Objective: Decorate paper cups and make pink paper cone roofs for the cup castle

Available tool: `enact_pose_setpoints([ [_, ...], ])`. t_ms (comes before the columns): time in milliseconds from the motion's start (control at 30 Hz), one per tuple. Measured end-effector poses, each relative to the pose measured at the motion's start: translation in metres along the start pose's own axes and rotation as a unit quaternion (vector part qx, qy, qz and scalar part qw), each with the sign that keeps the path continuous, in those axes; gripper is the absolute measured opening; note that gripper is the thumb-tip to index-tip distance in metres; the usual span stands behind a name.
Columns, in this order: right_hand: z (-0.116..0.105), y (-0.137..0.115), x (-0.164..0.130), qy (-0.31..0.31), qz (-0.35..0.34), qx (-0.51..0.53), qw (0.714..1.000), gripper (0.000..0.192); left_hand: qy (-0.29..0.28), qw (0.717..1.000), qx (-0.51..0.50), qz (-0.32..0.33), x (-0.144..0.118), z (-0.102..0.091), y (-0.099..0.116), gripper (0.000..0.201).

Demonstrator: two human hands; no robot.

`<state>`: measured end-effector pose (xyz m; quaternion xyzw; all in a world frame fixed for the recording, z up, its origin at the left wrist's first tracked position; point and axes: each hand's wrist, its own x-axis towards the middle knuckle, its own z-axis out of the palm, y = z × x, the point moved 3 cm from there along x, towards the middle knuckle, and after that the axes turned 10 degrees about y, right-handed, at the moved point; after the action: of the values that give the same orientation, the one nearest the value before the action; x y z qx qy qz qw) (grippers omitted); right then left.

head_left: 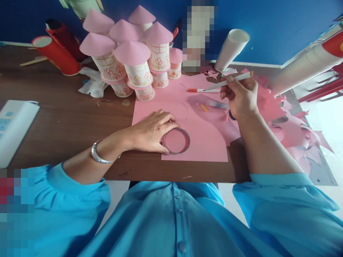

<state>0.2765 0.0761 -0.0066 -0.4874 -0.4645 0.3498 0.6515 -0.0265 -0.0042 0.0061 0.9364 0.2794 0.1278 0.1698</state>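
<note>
A dark wooden table (66,117) fills the middle of the frame, set against a blue wall across the top. On it, right of centre, lies a large pink paper sheet (206,139), its lower edge near the table's front rim. In the upper middle stands a cluster of paper-cup houses (134,60), white cups drawn with orange windows and flowers, each capped with a pink cone. Red tubes (57,53) lie tipped in the upper left, and a stack of white cups (232,48) leans in the upper right. Pink paper scraps (292,125) pile along the right side. A white box (14,128) sits at the left edge.

The left hand (151,132), a silver bangle (100,157) on its wrist, rests on the sheet's left edge with its fingers (171,125) curled against a metal ring (177,141), pressing it flat on the lower part of the pink sheet. The right hand (239,96), above and right of the ring and well apart from it, is closed around a white pen (230,80) with an orange end, held slanted off the paper. Another orange-capped pen (203,90) and a glue stick (217,104) lie on the sheet just beside that hand.
</note>
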Motion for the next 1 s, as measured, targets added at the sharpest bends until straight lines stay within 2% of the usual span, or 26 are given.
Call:
enact_pose_setpoints([
  [133, 0.001, -0.001, -0.001, -0.003, 0.003, 0.003, 1.000, 0.037, 0.004, 1.000, 0.003, 0.007, 0.000, -0.001, 0.001, 0.078],
  [333, 0.000, -0.001, -0.001, -0.005, 0.003, 0.014, 1.000, 0.036, 0.001, 1.000, 0.005, 0.009, 0.000, -0.002, 0.002, 0.065],
  [467, 0.001, -0.001, -0.001, 0.000, 0.002, 0.003, 1.000, 0.040, 0.004, 1.000, 0.004, 0.015, 0.000, -0.002, 0.001, 0.065],
  [700, 0.001, -0.003, -0.001, -0.002, 0.000, 0.001, 1.000, 0.040, 0.007, 1.000, -0.016, 0.000, 0.000, 0.001, -0.001, 0.083],
  [900, 0.012, -0.022, -0.012, -0.043, -0.026, 0.021, 0.999, 0.033, 0.021, 0.999, -0.028, 0.005, 0.000, 0.003, -0.004, 0.068],
  [1000, 0.022, -0.033, -0.026, -0.078, 0.017, -0.008, 0.997, 0.027, 0.017, 1.000, -0.020, 0.001, 0.000, 0.003, -0.004, 0.066],
])
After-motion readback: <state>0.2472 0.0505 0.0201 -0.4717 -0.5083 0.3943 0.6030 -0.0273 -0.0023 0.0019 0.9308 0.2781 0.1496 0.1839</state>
